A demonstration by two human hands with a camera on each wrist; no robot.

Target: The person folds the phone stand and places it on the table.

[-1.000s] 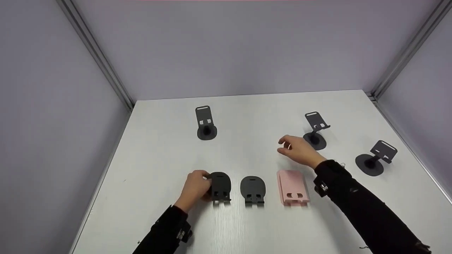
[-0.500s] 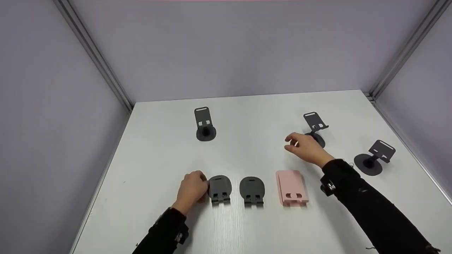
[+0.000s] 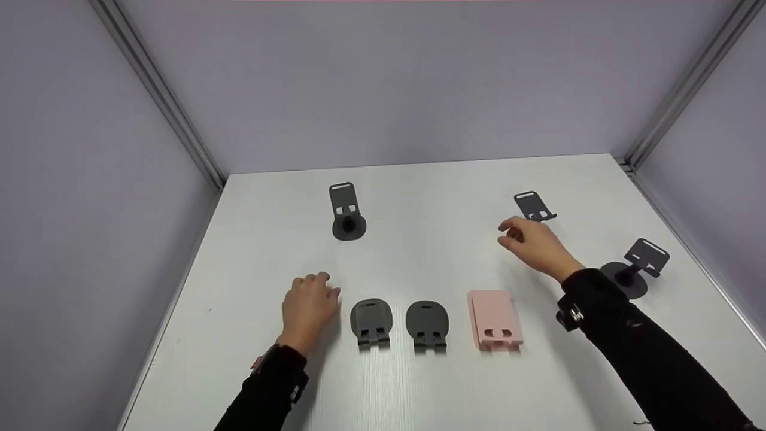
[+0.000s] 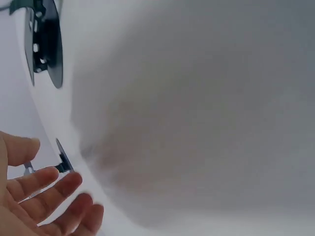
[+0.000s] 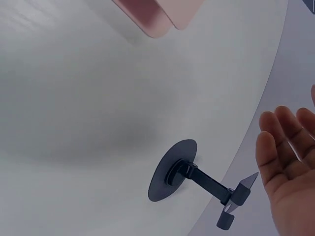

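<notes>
My left hand (image 3: pixel 311 299) lies open on the white table (image 3: pixel 419 383), just left of a folded dark phone stand (image 3: pixel 371 320) and not touching it. Its straight fingers (image 4: pixel 49 196) show in the left wrist view, with that stand (image 4: pixel 47 44) at the top left. My right hand (image 3: pixel 517 238) hovers with relaxed fingers over the base of an upright dark stand (image 3: pixel 534 206) at the back right. In the right wrist view its palm (image 5: pixel 290 167) is beside that stand (image 5: pixel 177 169), holding nothing.
A second folded dark stand (image 3: pixel 427 323) and a folded pink stand (image 3: pixel 495 319) lie in a row near me. More upright dark stands are at the back left (image 3: pixel 347 212) and far right (image 3: pixel 634 269). Grey walls enclose the table on three sides.
My left hand let go of the left folded stand and drew back to the left. My right hand moved right and farther back, over the back right stand's base.
</notes>
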